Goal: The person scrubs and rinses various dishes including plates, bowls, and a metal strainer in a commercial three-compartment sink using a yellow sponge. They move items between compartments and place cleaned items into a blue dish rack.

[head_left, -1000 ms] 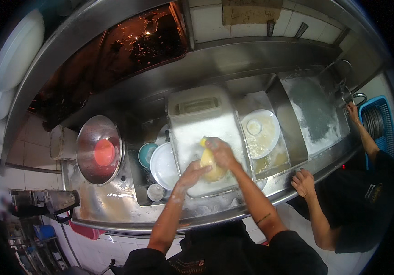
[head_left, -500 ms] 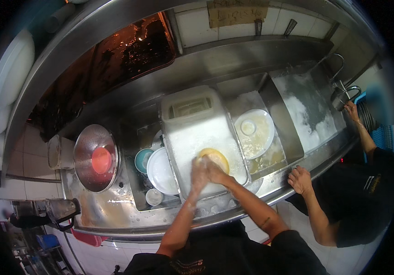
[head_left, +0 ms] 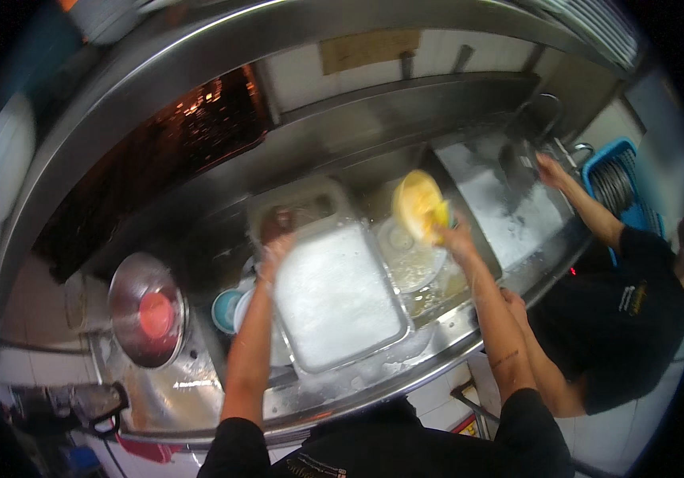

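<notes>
A yellow bowl (head_left: 414,199) is tilted on its side over the right sink basin, above a white plate (head_left: 410,279) lying in cloudy water. My right hand (head_left: 457,237) is closed at its near edge. A yellow-green piece (head_left: 441,213), perhaps a sponge, shows by those fingers. My left hand (head_left: 278,237) is at the far left edge of a suds-filled white tub (head_left: 338,295); motion blur hides its fingers and whether they hold anything. Left of that forearm, a teal bowl (head_left: 225,309) and part of a white dish sit in the left basin.
A steel bowl (head_left: 131,338) with a red bowl (head_left: 156,315) inside stands on the left drainboard. At right, a co-worker's hand (head_left: 551,171) holds a metal vessel over a foamy basin (head_left: 509,215). Beyond is a blue basket (head_left: 621,163) of stacked plates. A steel shelf edge arches overhead.
My hands have parted. The right has lifted the yellow bowl out of the tub's suds and rightward; the left has moved to the tub's far left edge. The view has shifted too.
</notes>
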Tool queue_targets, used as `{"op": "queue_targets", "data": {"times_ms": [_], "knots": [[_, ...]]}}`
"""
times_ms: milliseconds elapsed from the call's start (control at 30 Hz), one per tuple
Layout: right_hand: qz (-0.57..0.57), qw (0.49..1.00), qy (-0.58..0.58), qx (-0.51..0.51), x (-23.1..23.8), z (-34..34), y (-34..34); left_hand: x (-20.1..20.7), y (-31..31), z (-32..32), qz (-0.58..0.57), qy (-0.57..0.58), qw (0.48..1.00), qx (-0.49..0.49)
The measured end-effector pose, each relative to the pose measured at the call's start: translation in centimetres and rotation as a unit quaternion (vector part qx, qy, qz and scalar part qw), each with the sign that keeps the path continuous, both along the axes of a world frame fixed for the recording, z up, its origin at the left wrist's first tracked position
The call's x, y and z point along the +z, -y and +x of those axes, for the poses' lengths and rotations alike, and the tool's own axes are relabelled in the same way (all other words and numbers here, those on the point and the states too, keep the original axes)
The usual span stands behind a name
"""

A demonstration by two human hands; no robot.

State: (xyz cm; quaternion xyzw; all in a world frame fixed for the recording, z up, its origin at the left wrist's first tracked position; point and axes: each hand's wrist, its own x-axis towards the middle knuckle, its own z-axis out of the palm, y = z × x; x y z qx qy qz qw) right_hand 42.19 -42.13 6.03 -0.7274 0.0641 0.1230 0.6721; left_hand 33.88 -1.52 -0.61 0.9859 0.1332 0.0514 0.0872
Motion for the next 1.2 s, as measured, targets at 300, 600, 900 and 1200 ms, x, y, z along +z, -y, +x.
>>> {"op": "queue_targets", "data": {"times_ms": [300,600,900,1200], "knots": [[-0.006,1.000,-0.026,0.004,-3.9,-3.1,-0.8,-9.2,-6.3,3.6,0.091,-0.185,0.974,-0.098],[-0.440,0.810,0.151,0.357,-13.9,-20.5,-12.2,-0.4,-2.1,0.2,0.097,-0.004,0.982,-0.162],[-0.309,0.934,0.054,0.172,-21.4,-15.5,-13.9,-2.3,10.0,-15.6,-0.575,0.230,0.740,0.261],[-0.507,0.724,0.442,0.156,-25.9,-15.3,-14.5,-15.5,17.2,-19.5,-0.694,0.008,0.588,0.416]]}}
